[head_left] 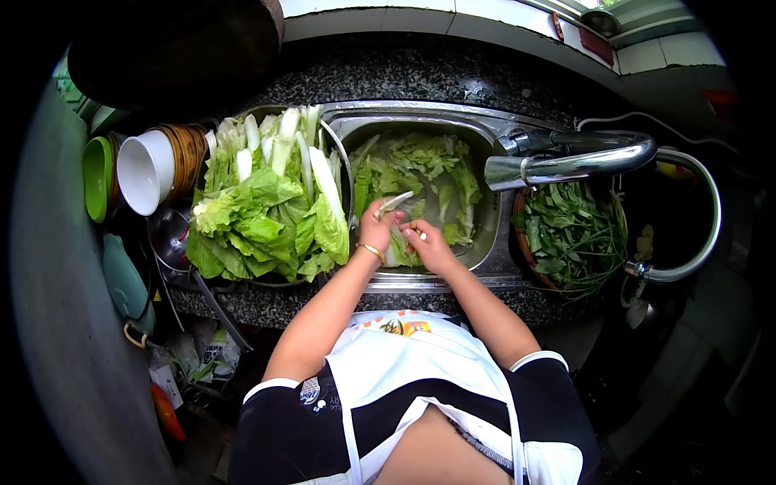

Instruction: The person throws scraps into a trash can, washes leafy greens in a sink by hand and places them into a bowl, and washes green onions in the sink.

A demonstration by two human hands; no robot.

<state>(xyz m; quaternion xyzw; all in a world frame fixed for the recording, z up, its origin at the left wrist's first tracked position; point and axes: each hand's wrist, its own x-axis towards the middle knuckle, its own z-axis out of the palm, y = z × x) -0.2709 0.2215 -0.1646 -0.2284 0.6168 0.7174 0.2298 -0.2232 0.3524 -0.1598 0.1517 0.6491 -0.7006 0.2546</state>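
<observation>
Over the near-left part of the sink basin (491, 230), my left hand (377, 229) is closed around a lettuce leaf, whose pale stem (395, 203) sticks up past the fingers. My right hand (430, 246) meets it from the right, thumb and fingers pinched on the lower part of the same leaf; the exact grip is partly hidden. Loose green lettuce leaves (420, 158) float in the water behind both hands. To the left, a large heap of lettuce (267, 202) with white stems fills a round container.
A chrome faucet (582, 166) reaches over the basin's right side. Beyond it sits a basket of dark leafy greens (570, 230). White bowls (145, 172) and a green bowl (97, 179) lie at the far left. A speckled stone counter (388, 73) runs behind the sink.
</observation>
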